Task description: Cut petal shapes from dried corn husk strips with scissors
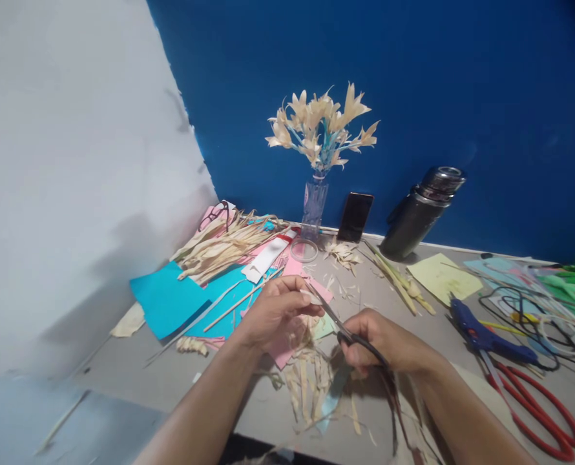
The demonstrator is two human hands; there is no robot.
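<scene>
My left hand point(278, 313) is closed, pinching a small pale strip of dried husk point(311, 297) above the grey table point(137, 368). My right hand point(387, 342) is wrapped round the handles of a dark pair of scissors point(333, 316). The blades point up and left, and their tips meet the strip at my left fingertips. Under both hands lie loose cut husk strips point(307, 381) and pink paper point(282, 352).
A vase of husk flowers point(319, 139) stands at the back by a phone point(355, 216) and a dark flask point(420, 213). A husk pile point(219, 245) and blue paper point(171, 297) lie left. Blue glue gun point(486, 336), red-handled scissors point(539, 407) and cables lie right.
</scene>
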